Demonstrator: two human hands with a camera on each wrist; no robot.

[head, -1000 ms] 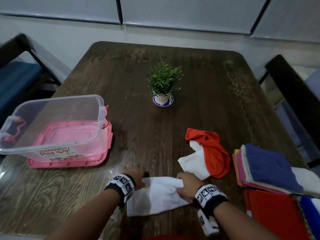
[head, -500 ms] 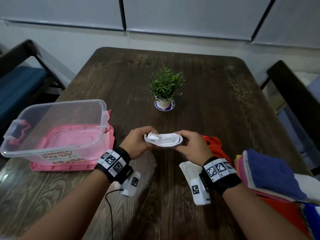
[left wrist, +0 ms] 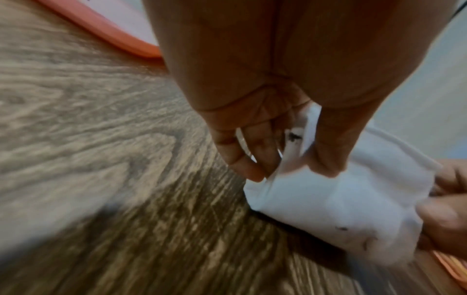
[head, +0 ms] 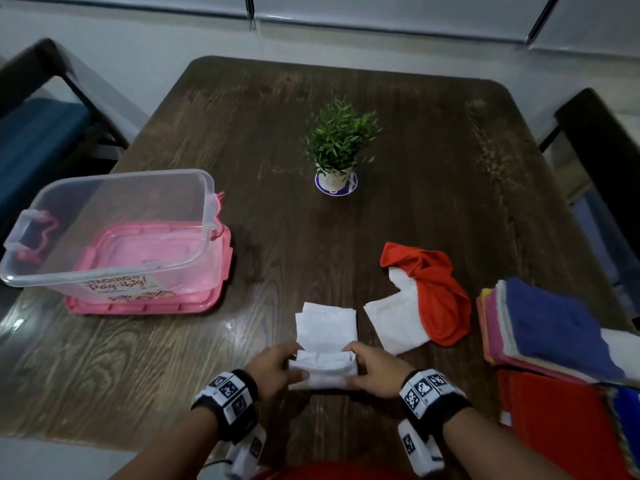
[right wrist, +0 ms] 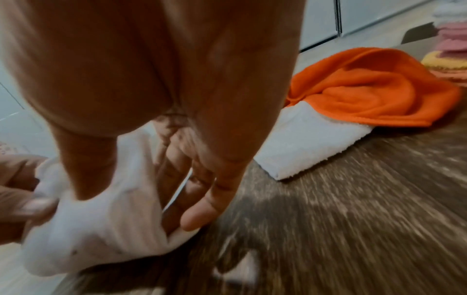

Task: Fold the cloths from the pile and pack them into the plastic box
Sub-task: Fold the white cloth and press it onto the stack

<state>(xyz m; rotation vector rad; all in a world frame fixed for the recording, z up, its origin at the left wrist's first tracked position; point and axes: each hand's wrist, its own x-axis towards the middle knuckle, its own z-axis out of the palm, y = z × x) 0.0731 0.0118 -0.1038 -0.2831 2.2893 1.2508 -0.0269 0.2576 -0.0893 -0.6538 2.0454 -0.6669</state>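
**Half-folded white cloth could slip open before it reaches the box**

A clear plastic box (head: 114,233) stands on a pink lid at about nine o'clock on the dark wooden bench (head: 346,237), well apart from the hands. It looks empty, so packing has probably not begun.

Near six o'clock, the left hand (head: 275,370) pinches the left edge of a white cloth (head: 325,344) between thumb and curled fingers. The right hand (head: 375,372) pinches the opposite edge the same way. The cloth lies between the hands: its near end is lifted and rolled over, its far end lies flat on the bench toward twelve o'clock.

Likely risks: the layers are soft and loosely stacked, so an uneven pull from either hand could skew the fold or let it spring open. Carrying it across to the box could also loosen it.

At three o'clock lie a crumpled orange cloth (head: 433,292) over another white one, then a pile of cloths (head: 550,327) at the bench edge.
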